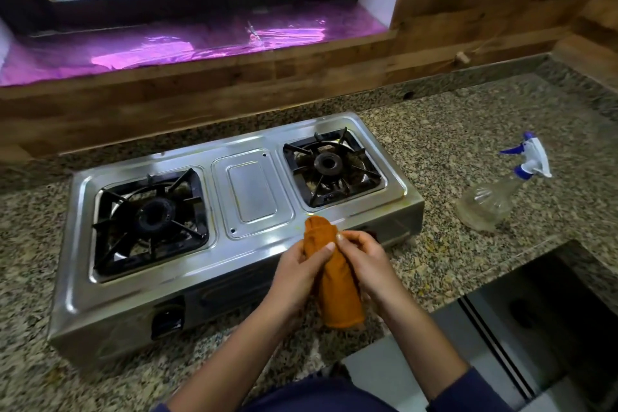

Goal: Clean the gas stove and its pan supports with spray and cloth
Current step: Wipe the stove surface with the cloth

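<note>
**Now: bunching the cloth**

Over the front edge of the stainless two-burner gas stove [254, 187], my left hand [297, 273] wraps curled fingers round the rolled orange cloth [337, 294]. My right hand [363, 261] pinches its upper part, shaping a wiping pad, I judge. The clear, blue-triggered spray bottle [491, 201] stands parked right of the stove. The black pan supports [150, 217] sit on it.

Both hands, left [301, 273] and right [363, 262], grip a rolled orange cloth [334, 273] over the front edge of a steel two-burner stove [250, 187]; a spray bottle [498, 191] stands on the granite counter [444, 130] nearby.
</note>
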`<state>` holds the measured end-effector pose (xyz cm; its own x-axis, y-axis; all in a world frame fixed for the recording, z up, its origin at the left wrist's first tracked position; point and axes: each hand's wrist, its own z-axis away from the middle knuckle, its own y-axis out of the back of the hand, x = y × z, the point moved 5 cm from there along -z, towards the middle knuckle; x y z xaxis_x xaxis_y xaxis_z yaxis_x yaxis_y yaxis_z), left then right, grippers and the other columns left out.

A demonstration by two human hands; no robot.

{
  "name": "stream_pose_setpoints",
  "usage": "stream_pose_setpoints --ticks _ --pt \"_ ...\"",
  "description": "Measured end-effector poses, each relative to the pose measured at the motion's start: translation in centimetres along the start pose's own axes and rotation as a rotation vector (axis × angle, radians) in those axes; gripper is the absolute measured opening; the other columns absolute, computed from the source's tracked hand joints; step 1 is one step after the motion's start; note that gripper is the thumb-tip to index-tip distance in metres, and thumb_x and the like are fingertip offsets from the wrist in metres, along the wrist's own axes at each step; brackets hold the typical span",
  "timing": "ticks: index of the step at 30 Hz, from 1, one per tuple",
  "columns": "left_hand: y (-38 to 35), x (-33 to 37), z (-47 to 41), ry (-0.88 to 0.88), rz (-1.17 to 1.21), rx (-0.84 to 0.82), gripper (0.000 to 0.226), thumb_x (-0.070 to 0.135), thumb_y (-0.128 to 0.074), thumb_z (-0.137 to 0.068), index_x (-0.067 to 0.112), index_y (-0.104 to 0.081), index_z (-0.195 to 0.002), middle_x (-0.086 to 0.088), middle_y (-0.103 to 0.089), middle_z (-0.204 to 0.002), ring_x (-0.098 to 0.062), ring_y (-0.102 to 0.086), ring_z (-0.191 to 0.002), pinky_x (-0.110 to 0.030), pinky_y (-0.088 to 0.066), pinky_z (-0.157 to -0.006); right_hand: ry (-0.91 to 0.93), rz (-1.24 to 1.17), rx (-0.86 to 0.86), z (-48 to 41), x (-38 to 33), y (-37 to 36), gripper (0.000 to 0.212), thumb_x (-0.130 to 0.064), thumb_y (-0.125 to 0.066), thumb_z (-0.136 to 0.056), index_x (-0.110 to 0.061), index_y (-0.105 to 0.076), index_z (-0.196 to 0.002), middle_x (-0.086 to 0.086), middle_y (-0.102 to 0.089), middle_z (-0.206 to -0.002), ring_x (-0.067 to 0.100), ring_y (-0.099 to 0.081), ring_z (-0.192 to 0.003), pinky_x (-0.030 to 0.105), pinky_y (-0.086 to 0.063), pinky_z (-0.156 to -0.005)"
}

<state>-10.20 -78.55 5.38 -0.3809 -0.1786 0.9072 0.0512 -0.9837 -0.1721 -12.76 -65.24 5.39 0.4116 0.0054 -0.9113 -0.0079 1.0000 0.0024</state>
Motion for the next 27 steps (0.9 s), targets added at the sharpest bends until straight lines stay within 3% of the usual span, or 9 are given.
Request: stream_pose_setpoints --ticks 3,7,12,23,27 --pt "3.3 0.6 0.0 -0.089 -0.066 0.32 0.017 0.033 -0.072 -0.085 0.019 -0.066 -0.092 -0.009 -0.073 -0.088 -0.028 -0.07 -0.083 -0.044 -0.056 -0.074 0.051 0.158 0.016 -0.5 -0.1 0.1 0.009 -0.03 -0.057 -0.097 -0.027 -0.058 -0.105 0.001 -0.065 -0.101 0.014 -0.062 -0.082 0.022 -0.047 -0.063" --pt "6.0 3.2 0.5 -0.198 -0.372 0.556 0.021 0.039 -0.067 -0.088 0.022 -0.055 -0.085 -0.001 -0.062 -0.081 -0.014 -0.06 -0.075 -0.031 -0.045 -0.061 0.038 0.187 0.01 -1.3 -0.1 1.2 0.013 -0.028 -0.055 -0.098 -0.024 -0.06 -0.109 0.002 -0.065 -0.1 0.014 -0.063 -0.077 0.018 -0.045 -0.058" --pt "5.3 3.5 -2.6 -0.116 -0.618 0.503 0.039 0.046 -0.063 -0.09 0.01 -0.05 -0.087 -0.005 -0.055 -0.079 -0.019 -0.053 -0.072 -0.032 -0.034 -0.056 0.012 0.173 0.051 -2.7 -0.7 3.7 0.012 -0.022 -0.055 -0.098 -0.019 -0.062 -0.108 0.004 -0.067 -0.099 0.012 -0.063 -0.072 0.018 -0.046 -0.057" --pt "-1.7 3.8 -7.2 -0.09 -0.695 0.412 0.032 0.046 -0.062 -0.089 0.016 -0.053 -0.091 -0.001 -0.058 -0.084 -0.019 -0.056 -0.08 -0.034 -0.042 -0.066 0.002 0.065 0.183 -5.9 -2.3 13.0 0.013 -0.018 -0.058 -0.096 -0.016 -0.067 -0.106 0.004 -0.07 -0.092 0.017 -0.063 -0.076 0.025 -0.046 -0.062" --pt "-5.2 3.2 -7.8 -0.135 -0.691 0.379 0.031 0.045 -0.062 -0.089 0.016 -0.052 -0.087 -0.001 -0.058 -0.081 -0.016 -0.056 -0.076 -0.033 -0.041 -0.062 0.002 0.043 0.217 -7.5 -2.8 16.5 0.013 -0.017 -0.056 -0.097 -0.017 -0.067 -0.105 0.003 -0.068 -0.089 0.014 -0.06 -0.072 0.024 -0.045 -0.057"
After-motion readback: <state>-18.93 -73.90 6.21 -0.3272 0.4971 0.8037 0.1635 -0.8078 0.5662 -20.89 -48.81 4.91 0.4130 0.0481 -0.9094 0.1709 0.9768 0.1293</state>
